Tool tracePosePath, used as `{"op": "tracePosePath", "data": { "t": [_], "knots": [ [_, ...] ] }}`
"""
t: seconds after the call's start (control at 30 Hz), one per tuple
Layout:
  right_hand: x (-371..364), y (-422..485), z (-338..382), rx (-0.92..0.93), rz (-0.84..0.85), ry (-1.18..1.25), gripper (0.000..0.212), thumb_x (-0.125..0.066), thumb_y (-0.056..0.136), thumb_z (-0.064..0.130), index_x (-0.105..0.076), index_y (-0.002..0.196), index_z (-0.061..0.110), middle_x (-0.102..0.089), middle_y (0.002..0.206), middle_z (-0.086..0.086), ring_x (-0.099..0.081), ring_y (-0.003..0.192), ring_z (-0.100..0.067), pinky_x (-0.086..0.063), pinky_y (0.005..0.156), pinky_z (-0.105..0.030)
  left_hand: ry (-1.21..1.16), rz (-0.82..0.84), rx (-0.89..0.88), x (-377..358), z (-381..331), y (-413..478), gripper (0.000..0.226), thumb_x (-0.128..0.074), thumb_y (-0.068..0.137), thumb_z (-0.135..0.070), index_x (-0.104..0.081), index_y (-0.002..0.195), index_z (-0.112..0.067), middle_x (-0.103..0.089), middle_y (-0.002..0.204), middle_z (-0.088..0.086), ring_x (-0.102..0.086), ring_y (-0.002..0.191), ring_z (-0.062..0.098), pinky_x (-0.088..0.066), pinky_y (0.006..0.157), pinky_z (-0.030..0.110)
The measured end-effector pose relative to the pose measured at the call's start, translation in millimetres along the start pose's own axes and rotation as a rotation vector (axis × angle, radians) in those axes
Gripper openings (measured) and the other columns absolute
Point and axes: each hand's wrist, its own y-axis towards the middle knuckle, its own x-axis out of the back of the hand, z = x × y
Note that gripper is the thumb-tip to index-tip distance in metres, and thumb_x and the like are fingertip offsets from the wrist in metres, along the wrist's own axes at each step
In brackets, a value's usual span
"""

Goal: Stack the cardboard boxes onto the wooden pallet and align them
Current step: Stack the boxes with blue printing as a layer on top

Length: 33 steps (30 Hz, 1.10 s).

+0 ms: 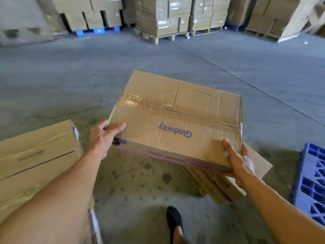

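I hold a taped brown cardboard box [177, 118] with blue "Glodway" print, lifted above the concrete floor in front of me. My left hand [103, 138] grips its near left corner, thumb on top. My right hand [241, 159] clasps its near right corner from the side and below. Under the box lies a low stack of flat cardboard [219, 189] on the floor. Another large cardboard box [35, 155] sits at my left. No wooden pallet lies close by; loaded wooden pallets [165, 36] stand far ahead.
A blue plastic pallet [311, 182] lies on the floor at the right edge. Tall stacks of wrapped boxes [174, 14] line the far wall. Grey concrete floor [88, 76] stretches between. My black shoe [174, 219] shows at the bottom.
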Motion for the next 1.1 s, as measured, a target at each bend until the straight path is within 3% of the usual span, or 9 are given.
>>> {"op": "tracePosePath", "data": {
  "t": [0.13, 0.2, 0.3, 0.47, 0.6, 0.77, 0.83, 1.0, 1.1],
  "knots": [
    [-42, -66, 20, 0.076, 0.203, -0.039, 0.102, -0.076, 0.061, 0.078, -0.039, 0.15, 0.042, -0.057, 0.134, 0.004, -0.062, 0.112, -0.032, -0.06, 0.049, -0.037, -0.069, -0.181, 0.039, 107, -13, -85, 0.059, -0.085, 0.076, -0.024, -0.053, 0.126, -0.025, -0.067, 0.106, 0.002, -0.073, 0.069, 0.028, -0.062, 0.053, 0.037],
    [-69, -95, 25, 0.099, 0.322, -0.067, 0.113, -0.078, 0.047, 0.083, -0.042, 0.147, 0.045, -0.058, 0.14, 0.001, -0.063, 0.113, -0.032, -0.062, 0.056, -0.041, -0.082, -0.298, 0.042, 157, -11, -129, 0.081, -0.091, 0.065, -0.034, -0.056, 0.136, -0.021, -0.066, 0.122, 0.006, -0.072, 0.09, 0.035, -0.063, 0.063, 0.043],
    [-106, -142, 23, 0.162, 0.461, -0.146, 0.097, -0.075, 0.066, 0.072, -0.039, 0.15, 0.042, -0.052, 0.146, -0.003, -0.059, 0.118, -0.032, -0.058, 0.054, -0.034, -0.056, -0.514, 0.043, 218, -8, -194, 0.097, -0.093, 0.064, -0.038, -0.048, 0.147, -0.017, -0.059, 0.131, 0.003, -0.066, 0.11, 0.032, -0.062, 0.077, 0.05],
    [-154, -202, -7, 0.264, 0.67, -0.268, 0.085, -0.076, 0.065, 0.075, -0.048, 0.14, 0.047, -0.058, 0.133, 0.004, -0.063, 0.115, -0.036, -0.061, 0.061, -0.048, -0.115, -0.784, 0.071, 279, 19, -302, 0.037, -0.085, 0.078, -0.025, -0.066, 0.11, -0.026, -0.071, 0.101, -0.004, -0.075, 0.078, 0.018, -0.063, 0.06, 0.04],
    [-164, -237, -64, 0.227, 0.826, -0.373, 0.075, -0.076, 0.068, 0.072, -0.054, 0.134, 0.042, -0.063, 0.12, 0.0, -0.069, 0.094, -0.033, -0.061, 0.057, -0.057, -0.113, -0.904, 0.198, 302, 64, -382, 0.051, -0.077, 0.087, -0.025, -0.058, 0.134, -0.02, -0.066, 0.114, -0.001, -0.067, 0.101, 0.025, -0.062, 0.064, 0.038],
    [-153, -264, -141, 0.119, 0.879, -0.477, 0.057, -0.076, 0.083, 0.051, -0.057, 0.133, 0.032, -0.064, 0.119, -0.008, -0.067, 0.083, -0.027, -0.06, 0.056, -0.06, -0.22, -0.978, 0.338, 318, 140, -439, 0.053, -0.073, 0.09, -0.013, -0.053, 0.139, -0.013, -0.056, 0.127, 0.007, -0.058, 0.108, 0.028, -0.06, 0.059, 0.038],
    [-156, -272, -168, 0.092, 0.858, -0.524, 0.061, -0.076, 0.083, 0.051, -0.056, 0.136, 0.03, -0.061, 0.121, -0.01, -0.064, 0.08, -0.024, -0.06, 0.056, -0.057, -0.223, -0.995, 0.391, 328, 175, -443, 0.053, -0.073, 0.089, -0.011, -0.055, 0.139, -0.014, -0.059, 0.117, 0.006, -0.058, 0.112, 0.031, -0.057, 0.074, 0.044],
    [-193, -280, -246, 0.105, 0.752, -0.638, 0.126, -0.068, 0.028, 0.095, -0.058, 0.136, 0.031, -0.065, 0.124, -0.007, -0.065, 0.101, -0.031, -0.055, 0.094, -0.048, -0.203, -0.973, 0.492, 374, 260, -420, 0.045, -0.076, 0.086, -0.01, -0.062, 0.128, -0.021, -0.067, 0.11, 0.002, -0.062, 0.104, 0.028, -0.057, 0.082, 0.05],
    [-222, -295, -270, 0.038, 0.703, -0.661, 0.09, -0.077, 0.062, 0.071, -0.054, 0.14, 0.035, -0.061, 0.133, -0.009, -0.065, 0.098, -0.037, -0.062, 0.072, -0.054, -0.209, -0.921, 0.527, 405, 295, -395, 0.038, -0.075, 0.087, -0.012, -0.063, 0.121, -0.023, -0.067, 0.108, -0.001, -0.062, 0.109, 0.029, -0.06, 0.073, 0.045]
  ]
}}
